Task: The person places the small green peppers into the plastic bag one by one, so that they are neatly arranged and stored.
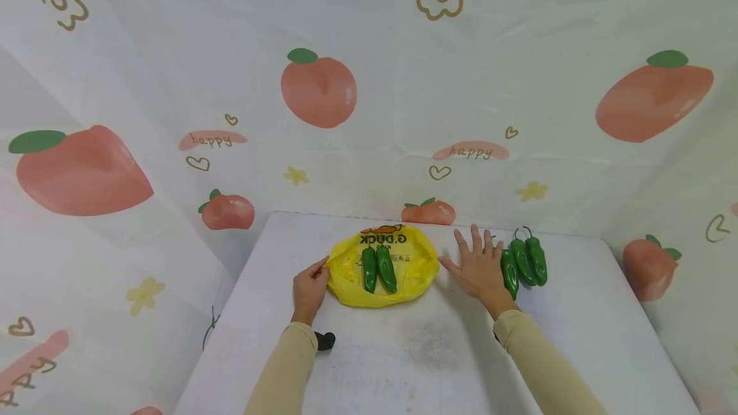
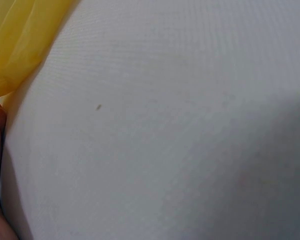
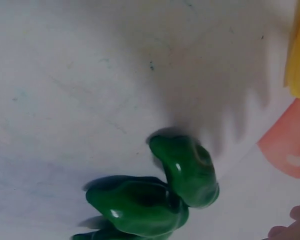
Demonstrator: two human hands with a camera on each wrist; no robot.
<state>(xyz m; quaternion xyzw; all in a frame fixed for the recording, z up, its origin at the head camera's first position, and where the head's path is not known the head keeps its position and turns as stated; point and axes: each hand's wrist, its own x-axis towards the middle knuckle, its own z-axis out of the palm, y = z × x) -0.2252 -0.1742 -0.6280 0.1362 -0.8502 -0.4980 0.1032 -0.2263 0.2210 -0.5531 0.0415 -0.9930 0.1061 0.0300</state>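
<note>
A yellow plastic bag with dark print lies on the table, its mouth spread wide and facing up. Inside rest two green peppers, side by side. My left hand pinches the bag's left rim between thumb and fingers; the left wrist view catches only the hand's edge beside the yellow plastic. Fingers spread, my right hand hovers between the bag and three more green peppers, holding nothing. It partly covers the nearest pepper. In the right wrist view these peppers lie close together.
A small black object lies by the left forearm. The white table meets a fruit-printed sheet at the back and sides. Thin dark-green strands show at the table's left edge.
</note>
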